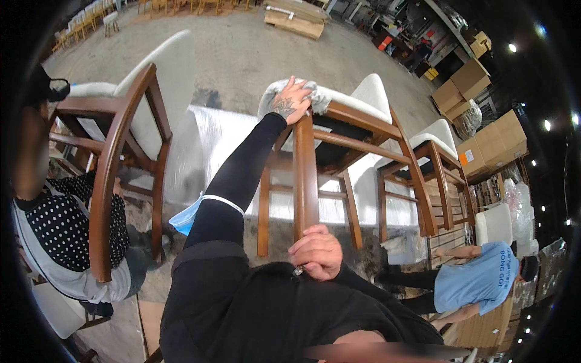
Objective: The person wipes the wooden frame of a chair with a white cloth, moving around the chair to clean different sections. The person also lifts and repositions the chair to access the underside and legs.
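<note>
A wooden chair (307, 175) with brown legs and pale upholstery stands in front of me on a surface covered in white film. My left hand (292, 100) presses a crumpled whitish cloth (319, 100) against the near corner of its seat, at the top of the closest leg. Lower down, my right hand (318, 251) curls its fingers around the bottom end of that leg. A small shiny bit shows below the right fingers, too small to name. From my left forearm hangs a light blue face mask (187, 216) by its loop.
Another chair (112, 157) stands close on the left, beside a person in a dotted top (72, 212). More chairs (436, 151) line up to the right, near a person in a blue shirt (475, 275). Cardboard boxes (496, 145) are stacked at far right; flat boards (295, 18) lie on the floor.
</note>
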A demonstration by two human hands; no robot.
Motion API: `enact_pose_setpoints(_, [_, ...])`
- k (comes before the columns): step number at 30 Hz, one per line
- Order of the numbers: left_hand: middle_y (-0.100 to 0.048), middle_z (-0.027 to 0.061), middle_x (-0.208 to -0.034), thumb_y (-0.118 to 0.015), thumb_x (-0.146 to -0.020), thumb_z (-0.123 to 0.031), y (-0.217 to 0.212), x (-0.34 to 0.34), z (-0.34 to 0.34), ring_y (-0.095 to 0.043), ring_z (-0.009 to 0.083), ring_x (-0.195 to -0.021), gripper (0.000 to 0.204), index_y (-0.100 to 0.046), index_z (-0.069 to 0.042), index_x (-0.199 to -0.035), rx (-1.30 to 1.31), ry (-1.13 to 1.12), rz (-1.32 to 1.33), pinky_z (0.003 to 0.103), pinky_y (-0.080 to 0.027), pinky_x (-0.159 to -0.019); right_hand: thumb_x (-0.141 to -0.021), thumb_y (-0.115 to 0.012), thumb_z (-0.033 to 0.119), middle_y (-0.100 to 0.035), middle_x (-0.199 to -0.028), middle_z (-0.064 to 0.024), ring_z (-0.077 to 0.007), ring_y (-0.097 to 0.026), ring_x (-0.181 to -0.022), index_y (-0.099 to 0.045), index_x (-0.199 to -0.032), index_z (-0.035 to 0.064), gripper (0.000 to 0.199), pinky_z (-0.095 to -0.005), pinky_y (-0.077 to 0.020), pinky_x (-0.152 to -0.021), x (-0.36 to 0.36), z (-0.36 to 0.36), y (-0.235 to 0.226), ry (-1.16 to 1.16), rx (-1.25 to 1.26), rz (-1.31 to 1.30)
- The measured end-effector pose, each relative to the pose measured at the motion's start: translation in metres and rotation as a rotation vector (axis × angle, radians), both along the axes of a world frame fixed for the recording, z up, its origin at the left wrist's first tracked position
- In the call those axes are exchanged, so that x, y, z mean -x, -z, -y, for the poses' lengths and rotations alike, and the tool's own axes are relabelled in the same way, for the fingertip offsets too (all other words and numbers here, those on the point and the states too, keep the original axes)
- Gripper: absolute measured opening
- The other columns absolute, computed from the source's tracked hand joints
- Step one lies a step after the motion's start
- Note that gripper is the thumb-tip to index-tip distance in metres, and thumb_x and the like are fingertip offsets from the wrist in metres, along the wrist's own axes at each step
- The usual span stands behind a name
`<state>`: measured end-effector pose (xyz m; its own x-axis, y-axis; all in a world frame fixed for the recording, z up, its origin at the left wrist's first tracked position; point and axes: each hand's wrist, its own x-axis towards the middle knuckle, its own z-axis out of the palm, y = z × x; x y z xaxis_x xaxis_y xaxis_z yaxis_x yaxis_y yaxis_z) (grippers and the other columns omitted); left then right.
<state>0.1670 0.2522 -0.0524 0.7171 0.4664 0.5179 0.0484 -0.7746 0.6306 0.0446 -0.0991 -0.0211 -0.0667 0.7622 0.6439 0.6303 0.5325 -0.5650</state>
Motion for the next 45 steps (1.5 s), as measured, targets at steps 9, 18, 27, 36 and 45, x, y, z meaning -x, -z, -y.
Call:
enact_pose_setpoints(9, [-0.044, 0.0132, -0.157, -0.054, -0.092, -0.007, 0.038, 0.178, 0.185, -0.017, 0.0361, -0.155, 0.039, -0.070, -0.014, -0.127, 0.378, 0.401, 0.444, 0.054, -0.014, -0.124, -0.084, -0.069, 0.029, -0.075, -0.082, -0.0112, -0.0249, -0.074, -0.078, -0.073, -0.080, 0.0045, 0.026, -0.0387, -0.0507, -0.086, -0.008, -0.020, -0.045, 0.033, 0.335, -0.267])
enact_pose_setpoints(18, [-0.018, 0.0274, -0.163, -0.048, -0.100, -0.027, 0.058, 0.069, 0.088, -0.013, 0.0400, -0.154, 0.057, -0.040, -0.007, -0.153, 0.387, 0.148, 0.724, 0.050, -0.020, -0.122, -0.076, -0.071, 0.010, -0.069, -0.069, -0.0021, -0.0179, -0.069, -0.066, -0.075, -0.081, 0.0083, 0.007, -0.0354, -0.0496, -0.086, 0.001, -0.044, -0.040, 0.159, 0.417, 0.044])
enact_pose_setpoints(27, [-0.033, 0.0278, -0.152, -0.062, -0.084, -0.004, 0.198, -0.049, 0.073, -0.037, 0.0439, -0.141, 0.077, -0.025, 0.003, -0.151, 0.067, -0.405, 0.776, 0.050, -0.037, -0.115, -0.087, -0.067, 0.013, -0.070, -0.068, -0.0055, -0.0169, -0.069, -0.066, -0.075, -0.087, 0.0023, 0.014, -0.0341, -0.0460, -0.093, -0.016, -0.038, -0.030, 0.005, 0.379, -0.073])
enact_pose_setpoints(36, [-0.057, 0.0244, -0.122, -0.064, -0.087, -0.013, 0.310, 0.007, 0.073, -0.054, 0.0396, -0.116, 0.036, -0.056, 0.004, -0.118, 0.455, -0.559, -0.417, 0.048, -0.049, -0.097, -0.087, -0.068, 0.012, -0.072, -0.072, -0.0060, -0.0176, -0.070, -0.068, -0.074, -0.088, 0.0010, 0.013, -0.0353, -0.0460, -0.093, -0.016, -0.033, -0.031, -0.013, 0.367, -0.091])
enact_pose_setpoints(45, [-0.045, 0.0394, -0.126, -0.064, -0.089, -0.020, 0.151, -0.013, 0.106, -0.043, 0.0497, -0.127, 0.053, -0.045, 0.012, -0.127, 0.591, -0.560, 0.033, 0.060, -0.032, -0.110, -0.091, -0.066, 0.016, -0.070, -0.069, -0.0035, -0.0168, -0.069, -0.066, -0.075, -0.085, 0.0042, 0.016, -0.0343, -0.0473, -0.089, -0.006, -0.032, -0.037, 0.069, 0.403, -0.106])
